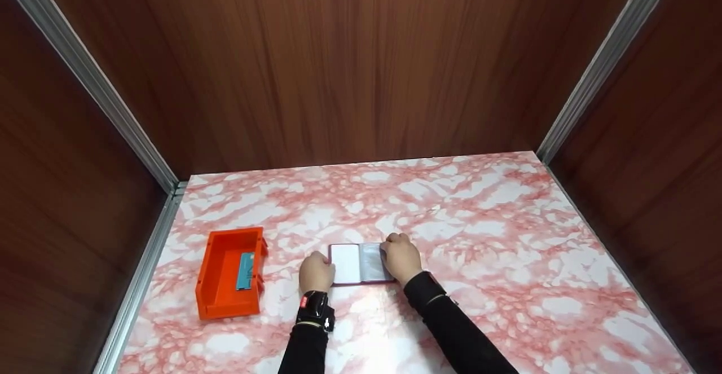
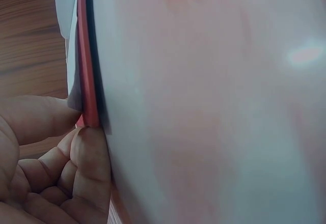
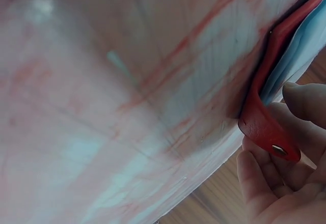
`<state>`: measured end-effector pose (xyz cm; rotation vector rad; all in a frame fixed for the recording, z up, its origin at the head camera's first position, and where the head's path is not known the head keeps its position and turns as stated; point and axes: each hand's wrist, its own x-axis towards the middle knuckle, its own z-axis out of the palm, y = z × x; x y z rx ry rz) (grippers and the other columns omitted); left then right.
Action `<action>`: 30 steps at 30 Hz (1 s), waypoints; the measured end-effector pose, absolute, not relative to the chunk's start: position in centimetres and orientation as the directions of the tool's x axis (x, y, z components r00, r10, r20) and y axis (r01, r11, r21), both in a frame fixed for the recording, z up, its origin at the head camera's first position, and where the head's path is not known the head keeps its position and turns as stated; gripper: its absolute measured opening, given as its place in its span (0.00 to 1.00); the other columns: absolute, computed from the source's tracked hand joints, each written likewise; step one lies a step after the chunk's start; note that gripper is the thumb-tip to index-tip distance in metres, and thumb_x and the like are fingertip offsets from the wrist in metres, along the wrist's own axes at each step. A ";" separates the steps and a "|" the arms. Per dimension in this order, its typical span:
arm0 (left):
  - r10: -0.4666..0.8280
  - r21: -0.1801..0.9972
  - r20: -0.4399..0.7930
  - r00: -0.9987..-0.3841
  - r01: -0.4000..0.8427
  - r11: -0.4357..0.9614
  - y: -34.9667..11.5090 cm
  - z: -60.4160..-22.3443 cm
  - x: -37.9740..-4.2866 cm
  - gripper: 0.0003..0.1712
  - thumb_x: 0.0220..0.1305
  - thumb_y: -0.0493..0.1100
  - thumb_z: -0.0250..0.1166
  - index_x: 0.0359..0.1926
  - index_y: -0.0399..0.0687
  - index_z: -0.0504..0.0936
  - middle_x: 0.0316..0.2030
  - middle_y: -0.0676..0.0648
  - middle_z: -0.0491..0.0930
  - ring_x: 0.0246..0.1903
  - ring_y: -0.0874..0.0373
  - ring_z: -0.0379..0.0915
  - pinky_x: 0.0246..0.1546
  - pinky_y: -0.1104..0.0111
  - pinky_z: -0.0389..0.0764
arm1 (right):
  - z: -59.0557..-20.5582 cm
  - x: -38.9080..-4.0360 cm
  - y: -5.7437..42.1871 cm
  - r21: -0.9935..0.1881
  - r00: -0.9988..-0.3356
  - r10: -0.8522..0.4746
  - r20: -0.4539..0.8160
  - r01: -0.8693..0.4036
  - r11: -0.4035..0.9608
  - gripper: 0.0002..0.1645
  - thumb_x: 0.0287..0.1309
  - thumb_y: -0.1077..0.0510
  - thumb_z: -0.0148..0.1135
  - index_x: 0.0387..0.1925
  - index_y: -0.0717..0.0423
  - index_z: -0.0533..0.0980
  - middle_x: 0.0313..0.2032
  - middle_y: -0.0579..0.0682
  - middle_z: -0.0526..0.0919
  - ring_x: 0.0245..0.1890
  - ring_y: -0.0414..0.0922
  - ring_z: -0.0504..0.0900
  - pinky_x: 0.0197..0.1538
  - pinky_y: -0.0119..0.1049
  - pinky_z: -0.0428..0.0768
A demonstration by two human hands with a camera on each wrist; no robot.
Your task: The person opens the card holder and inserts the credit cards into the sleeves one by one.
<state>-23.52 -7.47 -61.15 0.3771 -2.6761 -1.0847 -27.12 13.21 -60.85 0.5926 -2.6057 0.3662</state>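
A red card holder (image 1: 345,265) lies spread open like a small booklet on the table, a white page at left and clear plastic sleeves (image 1: 372,264) at right. My left hand (image 1: 316,272) pinches its left edge; the left wrist view shows the thumb above the red cover (image 2: 88,71) and curled fingers beneath. At the opposite edge, my right hand (image 1: 403,258) holds the holder's right side. Close up in the right wrist view, a red strap with a metal snap (image 3: 278,149) sticks out between the right thumb and fingers (image 3: 254,183).
An orange open-front bin (image 1: 225,307) stands to the left on the pink-and-white marbled table (image 1: 507,284), with a teal card (image 1: 245,271) leaning inside it. Dark wood panels (image 1: 350,69) with metal corner rails enclose the table at the back and sides.
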 end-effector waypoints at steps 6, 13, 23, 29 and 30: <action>-0.314 0.700 0.123 -0.941 -0.142 0.700 -7.6 -61.2 -23.6 0.05 0.48 0.32 0.69 0.27 0.39 0.80 0.26 0.42 0.82 0.32 0.41 0.79 0.37 0.52 0.77 | -60.9 -27.1 13.1 -0.155 -0.782 -0.365 0.505 -0.498 0.853 0.04 0.44 0.65 0.73 0.24 0.57 0.84 0.30 0.53 0.78 0.32 0.53 0.75 0.33 0.44 0.80; -0.321 0.704 0.116 -0.940 -0.150 0.694 -7.5 -61.3 -23.6 0.05 0.48 0.33 0.70 0.26 0.39 0.80 0.25 0.42 0.82 0.31 0.41 0.79 0.37 0.53 0.78 | -60.8 -27.0 12.7 -0.153 -0.785 -0.396 0.477 -0.518 0.842 0.03 0.45 0.65 0.73 0.25 0.56 0.85 0.30 0.52 0.80 0.32 0.52 0.75 0.35 0.41 0.79; -0.320 0.706 0.138 -0.937 -0.134 0.696 -7.6 -61.4 -23.6 0.05 0.47 0.32 0.70 0.26 0.39 0.80 0.25 0.42 0.81 0.30 0.42 0.79 0.36 0.53 0.78 | -60.2 -26.4 12.0 -0.206 -0.803 -0.409 0.432 -0.530 0.823 0.04 0.43 0.64 0.74 0.26 0.57 0.85 0.30 0.52 0.80 0.31 0.52 0.75 0.35 0.42 0.79; -0.317 0.707 0.144 -0.937 -0.127 0.696 -7.5 -61.4 -23.6 0.06 0.47 0.32 0.70 0.26 0.38 0.80 0.25 0.42 0.81 0.30 0.41 0.79 0.36 0.52 0.77 | -60.2 -26.2 11.4 -0.181 -0.782 -0.445 0.435 -0.560 0.808 0.03 0.47 0.61 0.73 0.25 0.56 0.85 0.30 0.50 0.81 0.31 0.51 0.76 0.39 0.41 0.80; -0.317 0.707 0.145 -0.937 -0.126 0.696 -7.5 -61.4 -23.6 0.06 0.47 0.32 0.70 0.26 0.39 0.80 0.25 0.42 0.81 0.30 0.41 0.79 0.36 0.52 0.78 | -60.2 -26.2 11.3 -0.177 -0.778 -0.450 0.438 -0.565 0.806 0.03 0.48 0.60 0.73 0.25 0.56 0.85 0.30 0.50 0.81 0.32 0.51 0.76 0.41 0.41 0.80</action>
